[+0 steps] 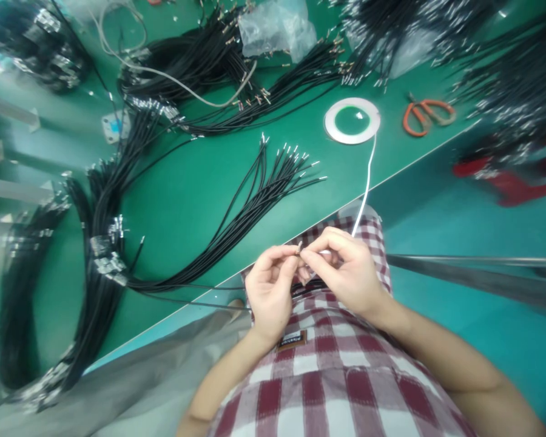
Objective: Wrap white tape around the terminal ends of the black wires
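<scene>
Close above the checked apron, both hands meet with their fingertips pinched together. My left hand (270,288) is closed on the end of a thin black cable (218,301), which runs in from the left. A small light-coloured tip (299,246) shows between the fingertips; its details are too small to tell. My right hand (352,270) pinches at the same spot. A narrow white tape strip (367,176) runs from the flat white roll (331,124) down into the right hand, where its end is hidden.
A fan of black cables with metal tips (255,206) lies on the green table (173,188). Coiled cable bundles (100,243) stand at left, more (186,67) behind. Orange-handled cutters (421,118) rest near the table edge. A metal bar (473,261) crosses at right.
</scene>
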### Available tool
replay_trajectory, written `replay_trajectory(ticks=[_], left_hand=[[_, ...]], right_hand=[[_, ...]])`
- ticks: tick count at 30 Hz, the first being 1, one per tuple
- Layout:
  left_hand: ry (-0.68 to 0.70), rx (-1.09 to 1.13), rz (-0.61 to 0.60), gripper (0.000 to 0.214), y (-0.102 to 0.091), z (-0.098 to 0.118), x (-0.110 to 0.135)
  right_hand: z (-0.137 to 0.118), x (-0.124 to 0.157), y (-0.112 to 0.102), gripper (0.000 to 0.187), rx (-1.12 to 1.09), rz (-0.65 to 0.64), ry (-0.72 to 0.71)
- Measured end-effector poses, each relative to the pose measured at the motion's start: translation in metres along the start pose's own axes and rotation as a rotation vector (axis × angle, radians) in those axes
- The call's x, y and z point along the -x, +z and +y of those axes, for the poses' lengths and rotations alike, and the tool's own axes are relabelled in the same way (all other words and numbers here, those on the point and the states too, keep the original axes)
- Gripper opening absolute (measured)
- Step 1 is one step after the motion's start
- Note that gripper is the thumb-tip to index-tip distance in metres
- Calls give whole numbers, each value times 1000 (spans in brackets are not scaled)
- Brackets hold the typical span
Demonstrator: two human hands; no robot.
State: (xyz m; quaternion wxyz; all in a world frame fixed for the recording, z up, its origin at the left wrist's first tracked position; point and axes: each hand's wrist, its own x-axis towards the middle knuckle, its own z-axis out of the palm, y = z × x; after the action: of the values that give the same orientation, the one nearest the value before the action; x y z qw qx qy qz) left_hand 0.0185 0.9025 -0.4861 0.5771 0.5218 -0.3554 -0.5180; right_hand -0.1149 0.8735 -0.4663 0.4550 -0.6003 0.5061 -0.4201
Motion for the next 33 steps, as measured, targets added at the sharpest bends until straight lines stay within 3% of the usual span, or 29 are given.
replay_trajectory(ticks=[3,8,10,14,19,26,33], left_hand=[[-17,57,-50,9,-1,-2,0],[-30,60,-56,10,-1,-5,1],[-29,29,-44,12,0,-5,1],[-47,-26,-36,15,0,-3,0],[-164,71,-62,26,-2,1,-4],[-325,174,-109,23,-5,10,-10],[-384,232,-121,26,-3,11,-9]], right_hand=[[2,0,2,22,-59,-4,52],[6,-5,6,23,-535,-168,242],[6,-8,5,27,-610,-196,280],[7,-10,1,26,-420,-125,249],[10,-9,-6,15,-206,-89,133],[9,-12,-12,8,-68,-117,-54],[7,-12,-10,12,-13,-123,-49]])
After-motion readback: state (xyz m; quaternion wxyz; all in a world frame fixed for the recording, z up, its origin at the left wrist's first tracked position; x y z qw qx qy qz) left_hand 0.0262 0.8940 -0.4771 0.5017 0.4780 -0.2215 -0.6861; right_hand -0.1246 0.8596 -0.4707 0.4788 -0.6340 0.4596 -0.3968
